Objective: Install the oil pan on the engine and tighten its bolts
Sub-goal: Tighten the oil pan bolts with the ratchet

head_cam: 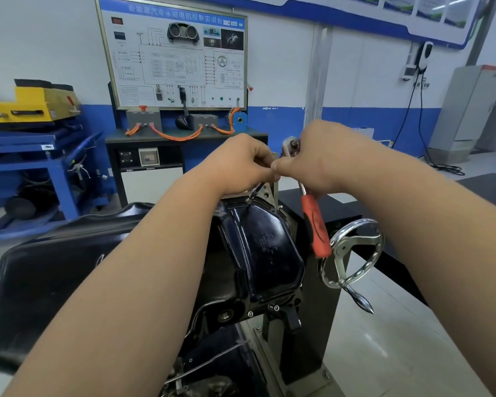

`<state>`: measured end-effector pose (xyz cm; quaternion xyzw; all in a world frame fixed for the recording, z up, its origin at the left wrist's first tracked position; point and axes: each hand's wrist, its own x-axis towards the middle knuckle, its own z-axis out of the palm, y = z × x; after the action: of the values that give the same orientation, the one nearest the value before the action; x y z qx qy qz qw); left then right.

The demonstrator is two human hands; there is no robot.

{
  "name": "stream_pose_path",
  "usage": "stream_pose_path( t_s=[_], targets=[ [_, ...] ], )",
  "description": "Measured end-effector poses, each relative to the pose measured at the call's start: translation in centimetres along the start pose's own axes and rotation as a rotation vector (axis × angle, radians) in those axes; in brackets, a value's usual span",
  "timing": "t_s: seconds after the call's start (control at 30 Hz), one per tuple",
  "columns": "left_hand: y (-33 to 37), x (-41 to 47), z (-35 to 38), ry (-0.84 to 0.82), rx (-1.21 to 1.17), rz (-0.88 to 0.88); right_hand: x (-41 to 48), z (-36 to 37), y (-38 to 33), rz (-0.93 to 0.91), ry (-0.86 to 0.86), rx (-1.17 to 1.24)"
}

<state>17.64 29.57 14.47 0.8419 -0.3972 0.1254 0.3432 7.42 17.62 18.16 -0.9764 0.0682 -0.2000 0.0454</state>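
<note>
A glossy black oil pan [267, 247] sits on the engine held in a stand at the centre. My left hand [241, 164] pinches the top of a thin metal extension bar [255, 191], whose lower end meets a bolt at the pan's far edge. My right hand [324, 156] grips a ratchet [289, 144] near its chrome head. The ratchet's orange handle [317, 227] hangs down to the right of the pan. The two hands touch above the bar. Two bolts [275, 308] show on the pan's near flange.
A chrome handwheel [352, 253] with a crank sticks out of the stand at the right. A black seat-like part [55, 267] lies at the left. Behind stand a training board with orange cables [172, 61], a blue rack [40, 156] and a grey cabinet [470, 107].
</note>
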Motion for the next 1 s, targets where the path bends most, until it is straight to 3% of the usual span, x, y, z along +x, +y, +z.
stream_pose_path(
  t_s=[0.2,0.4,0.47,0.63,0.7,0.9,1.0],
  targets=[
    [-0.2,0.1,-0.2,-0.087,-0.012,-0.041,-0.3,-0.7,-0.3,-0.185,0.054,-0.428],
    [-0.8,-0.1,-1.0,0.0,-0.154,-0.174,0.0,-0.5,-0.9,-0.072,-0.11,-0.071],
    [-1.6,0.5,-1.7,0.134,-0.429,-0.361,0.3,-0.4,-1.0,-0.069,-0.076,-0.046],
    [-4.4,0.9,-3.2,0.482,-1.691,-0.911,0.5,0.8,-0.4,-0.014,0.01,0.15],
    [-4.9,0.8,-2.8,0.509,-1.877,-1.023,0.6,1.0,0.0,0.009,0.021,0.235],
    [-4.7,1.0,-1.7,0.152,-1.766,-1.011,1.2,-1.2,0.1,0.023,0.309,0.415],
    [-4.2,0.8,-1.3,0.037,-1.635,-0.947,1.8,0.0,-1.3,-0.021,0.298,0.335]
  ],
)
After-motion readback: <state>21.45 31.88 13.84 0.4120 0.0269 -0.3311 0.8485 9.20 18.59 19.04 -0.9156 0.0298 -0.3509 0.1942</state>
